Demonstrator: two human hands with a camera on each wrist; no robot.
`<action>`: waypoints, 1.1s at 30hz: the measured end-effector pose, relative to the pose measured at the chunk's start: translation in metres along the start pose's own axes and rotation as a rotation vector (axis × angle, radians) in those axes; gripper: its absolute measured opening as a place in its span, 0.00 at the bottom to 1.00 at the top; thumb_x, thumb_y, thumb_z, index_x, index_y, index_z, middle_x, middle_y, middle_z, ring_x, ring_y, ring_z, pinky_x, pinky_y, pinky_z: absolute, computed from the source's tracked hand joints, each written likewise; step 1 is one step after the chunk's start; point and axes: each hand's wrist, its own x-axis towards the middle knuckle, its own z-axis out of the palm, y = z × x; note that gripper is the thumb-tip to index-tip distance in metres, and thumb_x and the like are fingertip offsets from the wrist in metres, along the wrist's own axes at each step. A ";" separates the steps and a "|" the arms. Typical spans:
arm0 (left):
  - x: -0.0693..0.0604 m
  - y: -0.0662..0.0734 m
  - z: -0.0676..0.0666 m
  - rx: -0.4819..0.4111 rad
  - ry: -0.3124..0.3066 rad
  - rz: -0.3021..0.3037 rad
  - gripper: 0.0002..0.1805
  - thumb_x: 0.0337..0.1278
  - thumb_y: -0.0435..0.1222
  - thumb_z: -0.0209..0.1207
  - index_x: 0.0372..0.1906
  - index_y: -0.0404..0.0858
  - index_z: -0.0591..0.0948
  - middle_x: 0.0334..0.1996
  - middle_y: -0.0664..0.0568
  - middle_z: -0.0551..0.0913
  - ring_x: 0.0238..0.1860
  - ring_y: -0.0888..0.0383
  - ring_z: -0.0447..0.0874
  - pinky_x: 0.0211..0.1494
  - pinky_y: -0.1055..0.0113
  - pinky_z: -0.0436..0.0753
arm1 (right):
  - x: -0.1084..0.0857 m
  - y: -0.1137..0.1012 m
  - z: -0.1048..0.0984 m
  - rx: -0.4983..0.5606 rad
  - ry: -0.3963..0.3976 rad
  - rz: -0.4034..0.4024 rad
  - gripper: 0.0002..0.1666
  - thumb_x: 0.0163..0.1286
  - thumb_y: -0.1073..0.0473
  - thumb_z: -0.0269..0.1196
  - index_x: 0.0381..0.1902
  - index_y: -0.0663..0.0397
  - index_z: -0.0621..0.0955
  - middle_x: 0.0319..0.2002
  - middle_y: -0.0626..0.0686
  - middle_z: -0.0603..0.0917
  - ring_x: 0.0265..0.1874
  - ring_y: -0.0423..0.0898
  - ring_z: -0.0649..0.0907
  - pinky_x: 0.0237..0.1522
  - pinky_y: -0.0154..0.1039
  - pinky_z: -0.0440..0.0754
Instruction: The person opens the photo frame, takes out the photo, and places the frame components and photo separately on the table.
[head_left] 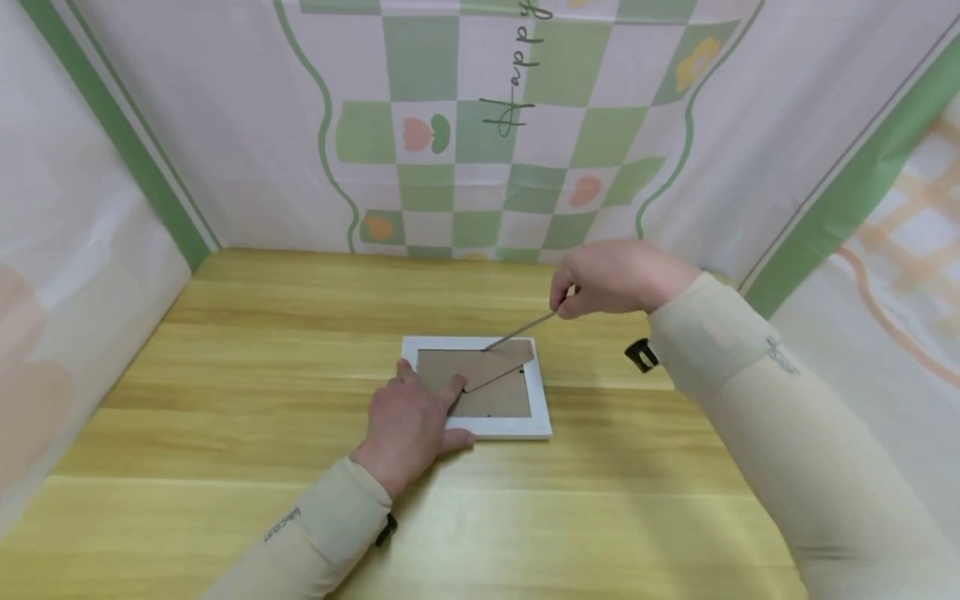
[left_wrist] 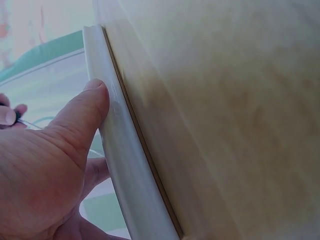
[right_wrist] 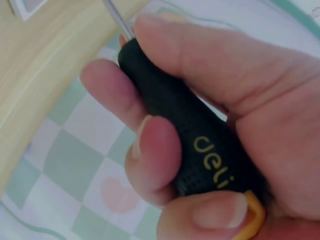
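Observation:
A white picture frame (head_left: 513,427) lies back side up on the wooden table, with a brown backing board (head_left: 498,404) and a stand flap on it. My left hand (head_left: 408,421) holds the frame by its near left corner. Its thumb (left_wrist: 92,102) is against the near edge, while another finger lies on the backing. My right hand (head_left: 618,279) grips a screwdriver by its black handle (right_wrist: 170,110), marked "deli". The screwdriver's thin metal shaft (head_left: 521,331) slants down to the left, its tip at the far inner edge of the frame. Small dark tabs show along the inner edge.
The wooden table (head_left: 262,333) extends around the frame on all sides. Behind it hangs a cloth (head_left: 495,75) with green and white checks. More cloth hangs at the left and right.

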 end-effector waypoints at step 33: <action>0.002 -0.001 -0.001 -0.068 -0.037 -0.004 0.47 0.49 0.73 0.63 0.74 0.57 0.76 0.57 0.14 0.76 0.41 0.32 0.88 0.36 0.48 0.87 | -0.005 -0.050 0.002 -0.196 0.166 0.017 0.22 0.53 0.72 0.49 0.13 0.41 0.57 0.17 0.43 0.53 0.21 0.41 0.54 0.24 0.38 0.50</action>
